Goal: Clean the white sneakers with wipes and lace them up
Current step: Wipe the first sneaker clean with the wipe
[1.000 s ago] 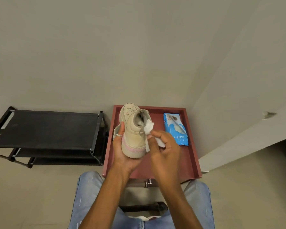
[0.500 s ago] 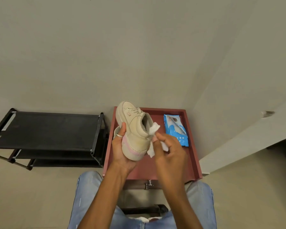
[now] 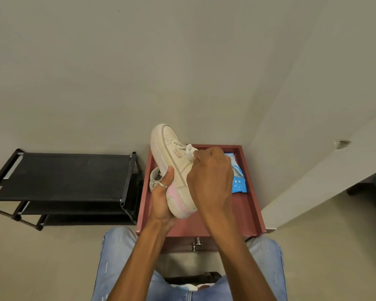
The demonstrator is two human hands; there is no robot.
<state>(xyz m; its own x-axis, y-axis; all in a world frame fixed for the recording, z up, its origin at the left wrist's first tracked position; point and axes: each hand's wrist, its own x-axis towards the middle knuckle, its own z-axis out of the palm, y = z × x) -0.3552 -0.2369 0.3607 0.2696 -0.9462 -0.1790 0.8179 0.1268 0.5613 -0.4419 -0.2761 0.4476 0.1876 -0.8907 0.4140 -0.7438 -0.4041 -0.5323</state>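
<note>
A white sneaker (image 3: 169, 153) is held over the red surface (image 3: 248, 211), toe pointing away. The left hand (image 3: 162, 198) grips its heel; the right hand (image 3: 211, 179), fingers curled, presses a white wipe (image 3: 190, 149) to its laces. A second sneaker (image 3: 155, 175) lies at the left edge, a blue wipes pack (image 3: 239, 183) near the right edge

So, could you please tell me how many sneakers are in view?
2. The held sneaker is gripped by the left hand above the red table; the second sneaker lies on that table behind the hand, mostly hidden.
</note>
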